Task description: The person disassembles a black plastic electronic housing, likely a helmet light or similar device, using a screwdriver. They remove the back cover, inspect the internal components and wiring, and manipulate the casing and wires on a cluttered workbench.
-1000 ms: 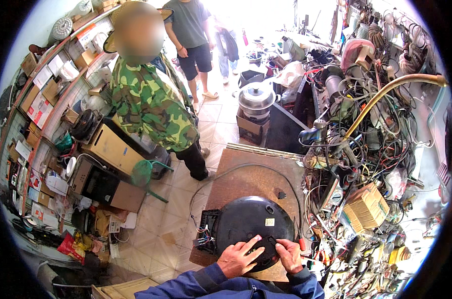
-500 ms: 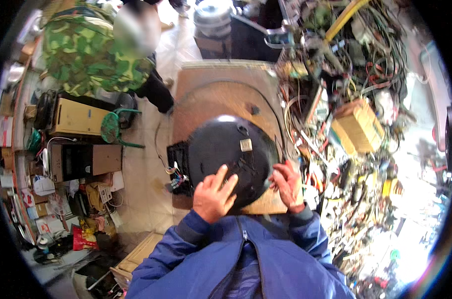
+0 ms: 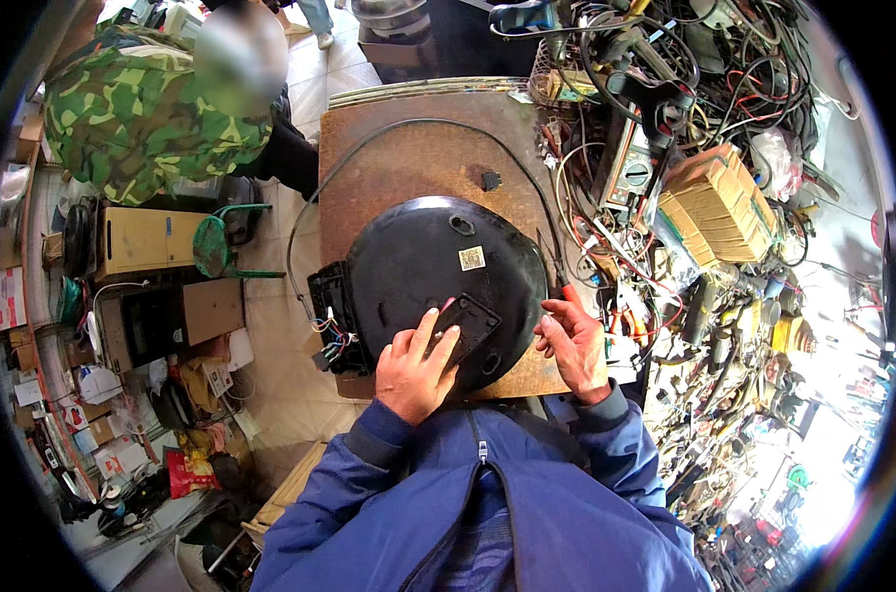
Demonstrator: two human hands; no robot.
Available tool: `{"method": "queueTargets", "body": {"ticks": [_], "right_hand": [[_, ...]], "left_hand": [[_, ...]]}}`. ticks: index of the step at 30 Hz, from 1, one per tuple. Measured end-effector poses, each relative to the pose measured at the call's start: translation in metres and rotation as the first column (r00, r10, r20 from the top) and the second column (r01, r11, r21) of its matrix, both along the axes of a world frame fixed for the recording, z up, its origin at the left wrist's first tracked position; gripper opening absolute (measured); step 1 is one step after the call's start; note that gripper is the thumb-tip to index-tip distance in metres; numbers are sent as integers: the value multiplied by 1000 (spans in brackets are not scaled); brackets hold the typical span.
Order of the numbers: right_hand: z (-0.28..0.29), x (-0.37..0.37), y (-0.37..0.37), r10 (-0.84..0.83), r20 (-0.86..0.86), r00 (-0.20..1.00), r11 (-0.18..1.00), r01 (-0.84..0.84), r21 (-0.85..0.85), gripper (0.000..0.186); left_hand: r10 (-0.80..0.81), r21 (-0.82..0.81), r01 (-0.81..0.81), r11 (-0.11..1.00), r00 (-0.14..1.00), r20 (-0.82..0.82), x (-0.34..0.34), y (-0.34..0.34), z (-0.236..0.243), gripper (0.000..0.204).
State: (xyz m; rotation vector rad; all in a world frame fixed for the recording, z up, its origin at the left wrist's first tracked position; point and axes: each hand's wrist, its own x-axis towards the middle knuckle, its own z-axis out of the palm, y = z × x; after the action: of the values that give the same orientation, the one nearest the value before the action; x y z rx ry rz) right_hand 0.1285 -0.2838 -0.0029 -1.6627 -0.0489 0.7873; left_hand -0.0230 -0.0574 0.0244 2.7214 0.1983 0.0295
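Black round housing (image 3: pixel 409 257) lies on the brown bench (image 3: pixel 369 148), toward its near edge; pale square label (image 3: pixel 471 259) on the upper face. Left hand (image 3: pixel 415 373): over the near part of the housing, fingers spread, grip wide; fingertips at a small black plate (image 3: pixel 482 322) on the housing. Right hand (image 3: pixel 576 353): just beside the housing's right edge, thumb and fingers drawn in, grip narrow; cannot tell whether anything small is held. Red-orange handle (image 3: pixel 570 294) just beyond the right fingers; contact unclear. Left of housing: black part (image 3: pixel 328 288) with coloured wires (image 3: pixel 334 328) hanging loose. Black cable (image 3: pixel 418 120) arcs around the far side of the housing. Small black piece (image 3: pixel 490 181) on the bench beyond. Cardboard box (image 3: pixel 719 202) off to the right, among heaped cables and parts.
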Motion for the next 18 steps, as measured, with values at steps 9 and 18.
{"method": "queueTargets", "body": {"ticks": [9, 18], "right_hand": [[2, 6, 4, -1, 27, 1000, 1000, 1, -7, 33], [2, 10, 13, 26, 21, 999, 999, -26, -22, 28]], "left_hand": [[0, -5, 0, 1000, 1000, 20, -1, -9, -8, 66], [29, 15, -30, 999, 999, 23, -7, -8, -9, 66]]}}
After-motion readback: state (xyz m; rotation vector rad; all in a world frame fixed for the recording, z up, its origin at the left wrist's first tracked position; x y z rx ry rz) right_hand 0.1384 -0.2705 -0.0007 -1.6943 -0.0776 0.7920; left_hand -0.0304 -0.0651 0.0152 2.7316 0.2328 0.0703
